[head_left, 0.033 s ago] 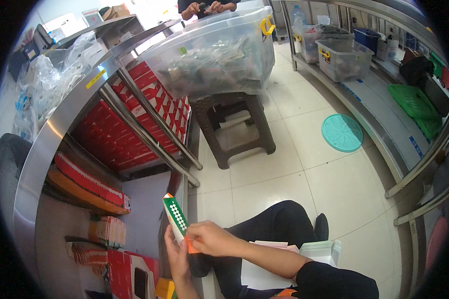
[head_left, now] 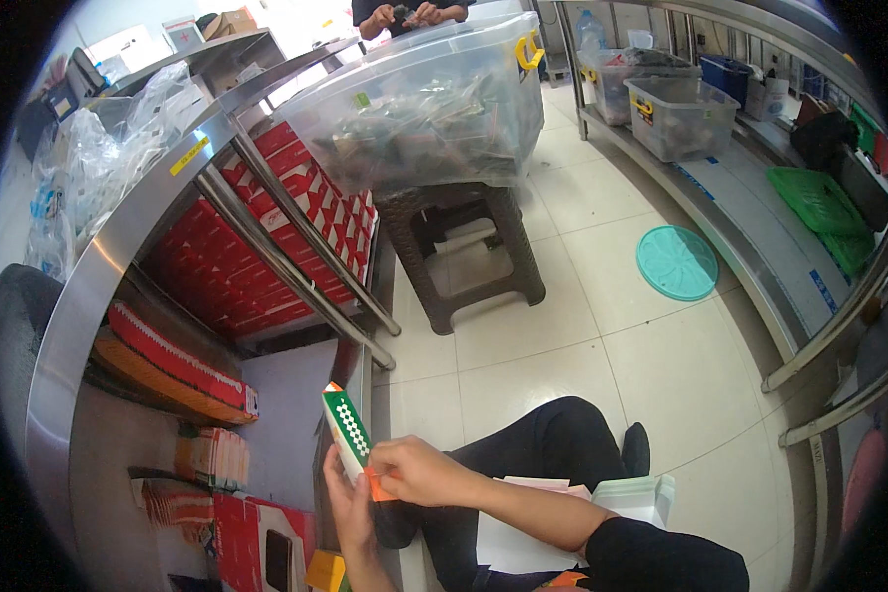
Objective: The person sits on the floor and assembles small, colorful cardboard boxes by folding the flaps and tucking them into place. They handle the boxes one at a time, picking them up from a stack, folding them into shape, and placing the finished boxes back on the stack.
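Observation:
A slim green-and-white carton with orange ends is tilted in front of me, a row of white diamond shapes along its green side. My left hand is wrapped around its lower part from the left. The curled fingers of my right hand press at the orange near end, where a flap seems to be; the fingertips are partly hidden. Across my lap, under my right forearm, lie several flat pale cartons, some white-green and some pinkish.
Left, a metal shelf holds stacked cartons, a phone on a red box, and a row of red packs. Ahead, a clear bin rests on a brown stool. A turquoise lid lies on the floor. Another person's hands show behind the bin.

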`<state>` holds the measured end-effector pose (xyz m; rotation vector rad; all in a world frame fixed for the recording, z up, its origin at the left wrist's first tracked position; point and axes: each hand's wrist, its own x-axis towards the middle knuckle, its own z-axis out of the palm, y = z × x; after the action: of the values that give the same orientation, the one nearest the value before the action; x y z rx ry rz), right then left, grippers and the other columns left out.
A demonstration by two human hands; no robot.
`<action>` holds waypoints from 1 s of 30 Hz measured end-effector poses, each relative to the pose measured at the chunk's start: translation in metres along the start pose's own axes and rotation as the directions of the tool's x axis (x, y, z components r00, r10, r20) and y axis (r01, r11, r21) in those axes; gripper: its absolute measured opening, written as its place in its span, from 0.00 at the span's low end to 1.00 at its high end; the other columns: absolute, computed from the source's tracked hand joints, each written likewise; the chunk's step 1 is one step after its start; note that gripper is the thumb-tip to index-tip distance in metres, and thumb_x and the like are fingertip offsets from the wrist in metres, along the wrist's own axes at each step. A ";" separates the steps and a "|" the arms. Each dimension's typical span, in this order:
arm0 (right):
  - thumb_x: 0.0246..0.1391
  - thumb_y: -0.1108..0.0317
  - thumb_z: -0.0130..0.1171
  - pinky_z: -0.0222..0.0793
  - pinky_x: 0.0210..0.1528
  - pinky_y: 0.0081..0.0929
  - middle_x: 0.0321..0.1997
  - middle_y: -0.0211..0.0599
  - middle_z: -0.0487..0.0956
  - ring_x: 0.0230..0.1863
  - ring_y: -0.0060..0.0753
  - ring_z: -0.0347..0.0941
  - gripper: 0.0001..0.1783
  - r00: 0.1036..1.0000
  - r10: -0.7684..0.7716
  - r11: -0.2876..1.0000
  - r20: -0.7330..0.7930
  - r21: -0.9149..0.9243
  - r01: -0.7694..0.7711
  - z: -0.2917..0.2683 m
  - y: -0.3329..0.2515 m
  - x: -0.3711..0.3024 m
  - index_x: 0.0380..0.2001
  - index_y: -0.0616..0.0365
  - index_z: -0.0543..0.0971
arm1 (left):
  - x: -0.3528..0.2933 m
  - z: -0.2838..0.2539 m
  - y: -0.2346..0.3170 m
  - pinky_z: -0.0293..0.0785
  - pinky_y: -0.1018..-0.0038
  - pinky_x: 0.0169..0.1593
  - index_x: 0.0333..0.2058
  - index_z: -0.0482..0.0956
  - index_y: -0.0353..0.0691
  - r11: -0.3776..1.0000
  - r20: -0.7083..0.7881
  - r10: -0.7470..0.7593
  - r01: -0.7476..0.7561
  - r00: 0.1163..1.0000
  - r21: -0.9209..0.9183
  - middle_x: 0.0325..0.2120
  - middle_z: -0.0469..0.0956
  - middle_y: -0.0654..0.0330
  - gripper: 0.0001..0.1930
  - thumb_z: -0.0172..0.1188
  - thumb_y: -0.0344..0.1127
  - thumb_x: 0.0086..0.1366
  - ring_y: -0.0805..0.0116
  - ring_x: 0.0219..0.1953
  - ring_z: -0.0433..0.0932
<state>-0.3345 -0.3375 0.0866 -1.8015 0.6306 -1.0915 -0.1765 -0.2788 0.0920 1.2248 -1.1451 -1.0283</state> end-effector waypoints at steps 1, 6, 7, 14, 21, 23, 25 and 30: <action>0.48 0.73 0.57 0.69 0.35 0.39 0.29 0.48 0.75 0.31 0.52 0.73 0.06 0.999 -0.031 0.999 -0.016 0.022 0.031 0.000 0.000 0.000 0.29 0.67 0.74 | 0.000 0.000 0.000 0.57 0.63 0.66 0.68 0.49 0.35 1.000 -0.013 -0.008 0.008 1.000 -0.001 0.62 0.60 0.50 0.35 0.55 0.37 0.69 0.59 0.64 0.61; 0.48 0.74 0.57 0.69 0.35 0.39 0.29 0.47 0.75 0.32 0.52 0.73 0.06 0.979 -0.127 0.989 -0.160 0.053 0.137 0.008 -0.007 0.000 0.29 0.66 0.74 | 0.001 0.001 0.005 0.56 0.63 0.66 0.68 0.49 0.35 1.000 -0.106 -0.013 0.015 0.994 0.011 0.64 0.58 0.51 0.34 0.54 0.36 0.69 0.59 0.65 0.60; 0.48 0.74 0.58 0.69 0.35 0.39 0.29 0.47 0.75 0.32 0.52 0.73 0.06 0.986 -0.101 0.991 -0.135 0.079 0.112 0.008 -0.008 0.000 0.29 0.66 0.74 | 0.000 0.002 0.008 0.57 0.63 0.66 0.67 0.49 0.35 1.000 -0.075 0.012 -0.011 0.997 0.010 0.64 0.57 0.51 0.34 0.54 0.35 0.69 0.60 0.65 0.60; 0.48 0.75 0.58 0.71 0.37 0.37 0.30 0.46 0.76 0.34 0.48 0.75 0.06 0.997 -0.078 0.993 0.015 0.094 0.076 -0.005 0.000 0.008 0.30 0.66 0.74 | 0.005 0.007 0.006 0.57 0.64 0.66 0.67 0.49 0.35 0.999 -0.107 0.046 -0.046 0.993 0.000 0.63 0.58 0.50 0.32 0.53 0.34 0.69 0.59 0.65 0.60; 0.51 0.73 0.60 0.74 0.45 0.35 0.40 0.46 0.82 0.46 0.38 0.79 0.17 0.993 0.010 0.906 0.121 0.420 -0.060 -0.003 -0.018 0.004 0.45 0.62 0.73 | 0.017 -0.009 -0.023 0.54 0.57 0.66 0.67 0.50 0.37 0.974 -0.137 0.221 -0.212 0.966 0.081 0.62 0.57 0.47 0.41 0.60 0.50 0.63 0.53 0.65 0.58; 0.52 0.70 0.61 0.72 0.47 0.36 0.40 0.47 0.82 0.48 0.39 0.79 0.23 0.991 0.006 0.919 0.136 0.391 -0.059 -0.002 -0.023 0.001 0.52 0.60 0.71 | 0.017 -0.011 -0.026 0.53 0.56 0.67 0.68 0.47 0.37 0.962 -0.189 0.266 -0.249 0.945 0.113 0.62 0.56 0.46 0.46 0.61 0.55 0.61 0.52 0.66 0.56; 0.53 0.68 0.62 0.71 0.49 0.36 0.40 0.48 0.82 0.48 0.39 0.79 0.25 0.992 -0.006 0.912 0.130 0.407 -0.048 -0.003 -0.025 0.002 0.54 0.60 0.70 | 0.014 -0.009 -0.029 0.52 0.55 0.68 0.68 0.44 0.38 0.941 -0.289 0.327 -0.280 0.900 0.191 0.63 0.54 0.45 0.50 0.61 0.58 0.60 0.51 0.67 0.55; 0.54 0.62 0.63 0.70 0.51 0.38 0.41 0.49 0.82 0.45 0.43 0.79 0.22 0.992 0.004 0.959 0.124 0.280 -0.039 0.002 -0.020 0.004 0.49 0.61 0.75 | 0.013 -0.002 -0.040 0.50 0.52 0.69 0.69 0.38 0.39 0.833 -0.459 0.509 -0.283 0.728 0.475 0.66 0.47 0.40 0.53 0.59 0.61 0.60 0.46 0.69 0.51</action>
<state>-0.3310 -0.3304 0.1052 -1.5957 0.3977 -0.9927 -0.1714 -0.2941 0.0536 1.3685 -1.0736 -0.0661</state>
